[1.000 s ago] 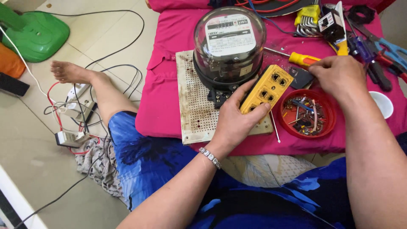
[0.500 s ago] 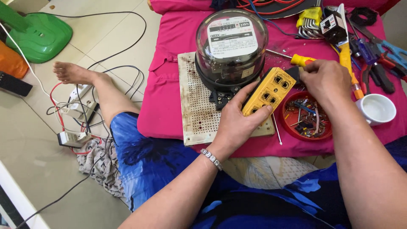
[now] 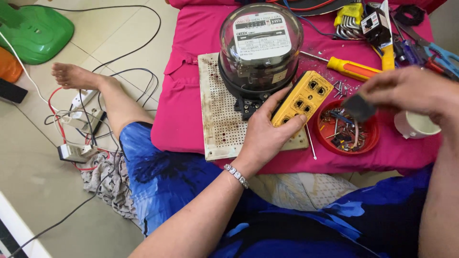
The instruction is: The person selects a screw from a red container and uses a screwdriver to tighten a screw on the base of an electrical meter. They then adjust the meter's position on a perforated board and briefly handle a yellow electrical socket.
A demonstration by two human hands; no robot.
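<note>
Left hand (image 3: 264, 136) is clamped on the near end of a yellow socket strip (image 3: 302, 98), held on the perforated board (image 3: 217, 114) just right of the meter (image 3: 260, 48). Right hand (image 3: 411, 91) is pinched shut on a small dark block (image 3: 359, 107), raised over the red dish (image 3: 347, 131). A white cup (image 3: 415, 125) is partly hidden behind it; a screwdriver (image 3: 356, 69) lies farther off.

The left hand (image 3: 267, 136) lies palm down, fingers curled in a grip, forearm stretched forward with a bracelet at the wrist. The right hand (image 3: 411, 91) hovers raised and blurred, fingertips pinched together.
</note>
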